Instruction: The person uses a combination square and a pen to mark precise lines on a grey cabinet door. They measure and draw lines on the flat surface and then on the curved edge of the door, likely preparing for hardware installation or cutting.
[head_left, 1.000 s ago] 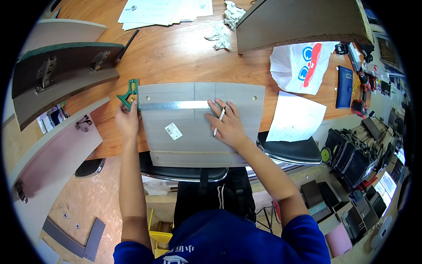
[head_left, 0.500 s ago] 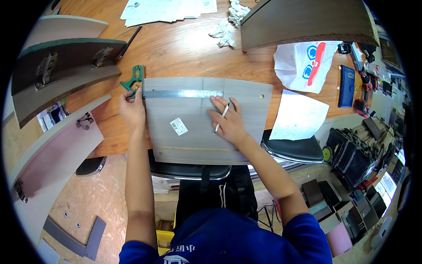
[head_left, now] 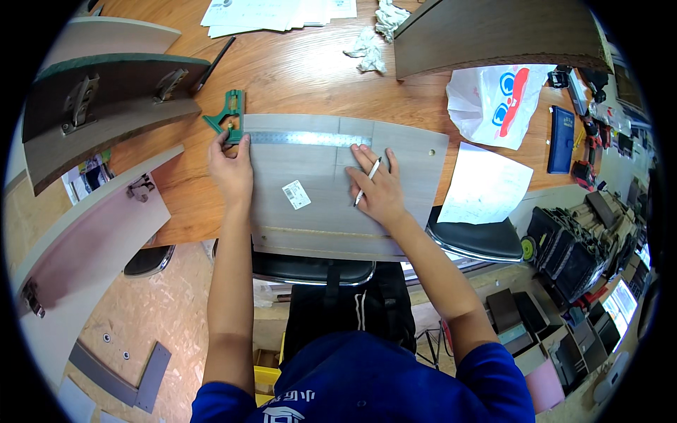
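On the wood-grained brown counter (head_left: 296, 84), in front of your body, lies the flat grey rectangular panel (head_left: 338, 211), its near side reaching past the counter's front edge. Its face is matt, with thin lines drawn across the far half, a small round hole (head_left: 432, 152) near the far right corner and a pale straight strip (head_left: 331, 235) along the near side. The combination square with a green head and silver steel blade (head_left: 303, 138) lies with its head against the panel's left edge and its blade across the face. Your left hand (head_left: 233, 169) has its grip closed on the near end of that head. Your right hand (head_left: 381, 189) has its grip on a slim white pen (head_left: 368, 182), and its fingertips touch the blade near the right end.

A white rectangular sticker (head_left: 296, 194) sits tilted on the panel; its print is too small for you to read. Fine graduations mark the blade. The loose white paper sheet (head_left: 486, 183) at right bears faint marks, and your blue cloth shirt (head_left: 352, 374) carries white lettering and an emblem.
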Motion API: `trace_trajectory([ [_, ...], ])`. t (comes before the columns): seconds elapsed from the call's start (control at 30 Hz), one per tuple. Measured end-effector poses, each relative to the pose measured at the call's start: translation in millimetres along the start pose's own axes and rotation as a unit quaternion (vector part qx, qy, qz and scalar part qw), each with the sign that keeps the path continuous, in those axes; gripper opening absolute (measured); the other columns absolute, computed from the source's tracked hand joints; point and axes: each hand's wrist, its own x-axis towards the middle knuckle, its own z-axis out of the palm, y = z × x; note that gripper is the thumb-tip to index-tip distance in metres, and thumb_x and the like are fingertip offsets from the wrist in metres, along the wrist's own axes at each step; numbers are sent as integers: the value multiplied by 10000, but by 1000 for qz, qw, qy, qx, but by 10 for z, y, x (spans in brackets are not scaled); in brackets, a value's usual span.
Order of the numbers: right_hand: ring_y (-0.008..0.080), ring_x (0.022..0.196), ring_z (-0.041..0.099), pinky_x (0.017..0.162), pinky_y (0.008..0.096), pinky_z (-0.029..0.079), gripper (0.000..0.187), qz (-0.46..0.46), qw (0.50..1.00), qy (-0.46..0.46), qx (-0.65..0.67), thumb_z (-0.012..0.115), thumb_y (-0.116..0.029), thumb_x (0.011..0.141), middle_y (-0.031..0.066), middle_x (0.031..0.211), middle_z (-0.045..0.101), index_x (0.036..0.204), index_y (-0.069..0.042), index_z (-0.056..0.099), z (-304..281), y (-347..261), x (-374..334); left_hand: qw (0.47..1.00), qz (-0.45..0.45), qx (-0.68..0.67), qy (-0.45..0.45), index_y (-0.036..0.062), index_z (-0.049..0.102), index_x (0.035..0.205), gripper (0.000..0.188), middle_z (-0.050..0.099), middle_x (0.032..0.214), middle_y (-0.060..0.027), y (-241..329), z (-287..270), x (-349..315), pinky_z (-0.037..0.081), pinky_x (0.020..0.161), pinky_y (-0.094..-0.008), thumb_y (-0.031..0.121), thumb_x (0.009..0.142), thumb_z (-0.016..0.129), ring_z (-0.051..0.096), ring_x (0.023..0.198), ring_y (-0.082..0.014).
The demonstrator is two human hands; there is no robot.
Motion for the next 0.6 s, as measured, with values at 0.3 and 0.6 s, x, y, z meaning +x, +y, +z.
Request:
trace_trajectory([
  [0.3, 246, 1457, 470, 1201, 598, 293, 279, 2, 1000, -5, 1, 701, -148, 846, 87, 1573, 510, 1124, -148, 674, -29, -2, 10, 992, 86, 96, 4, -44, 621, 1292, 482, 588, 1374, -254, 187, -8, -69, 414, 1110, -517, 216, 917, 773, 549, 1295, -403],
  [0.6, 244, 1433, 494, 1187, 632, 301, 261, 3, 1000, 7, -1, 703, -146, 841, 76, 1551, 534, 1095, -153, 645, -17, 5, 22, 909, 285, 197, -231, 26, 525, 1501, 618, 283, 1681, -256, 615, 497, -1036, 125, 1202, -725, 243, 935, 644, 220, 1564, -465],
])
